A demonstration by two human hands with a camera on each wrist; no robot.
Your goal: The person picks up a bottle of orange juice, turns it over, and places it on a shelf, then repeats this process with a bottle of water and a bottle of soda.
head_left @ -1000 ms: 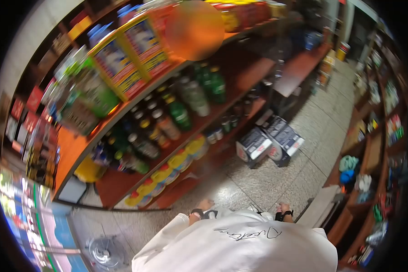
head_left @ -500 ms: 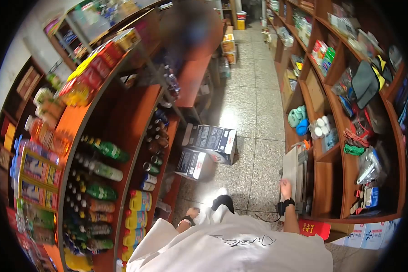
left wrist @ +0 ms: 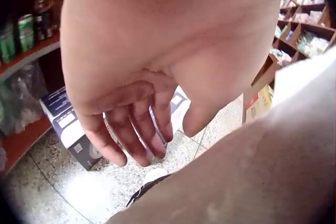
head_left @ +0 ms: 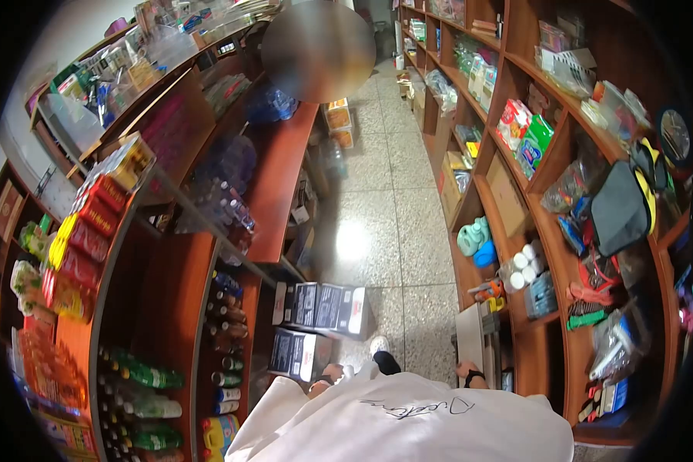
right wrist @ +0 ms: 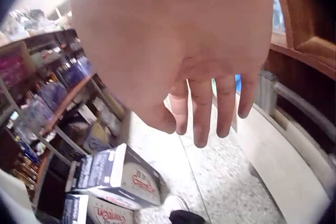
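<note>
My left hand (left wrist: 157, 66) hangs with relaxed, slightly bent fingers and holds nothing; in the head view the left hand (head_left: 331, 375) is low, beside the dark-and-white cartons (head_left: 294, 354). My right hand (right wrist: 194, 61) hangs loose too, its fingers apart and nothing in them. The right hand (head_left: 465, 369) in the head view is close to pale boards (head_left: 470, 339) leaning by the right shelves. The two cartons (right wrist: 123, 176) stand on the floor, to the lower left in the right wrist view.
A speckled tile floor (head_left: 362, 208) runs between a left shelf of bottles (head_left: 150, 373) and a tall right cubby shelf (head_left: 531, 223) with bagged goods. A red-brown counter (head_left: 277, 200) stands beyond the cartons. A white shoe (head_left: 379, 345) shows on the floor.
The head view has swung from the left shelf to the aisle, and the cartons now appear nearer. The right hand, raised higher half a second ago, appears lower now.
</note>
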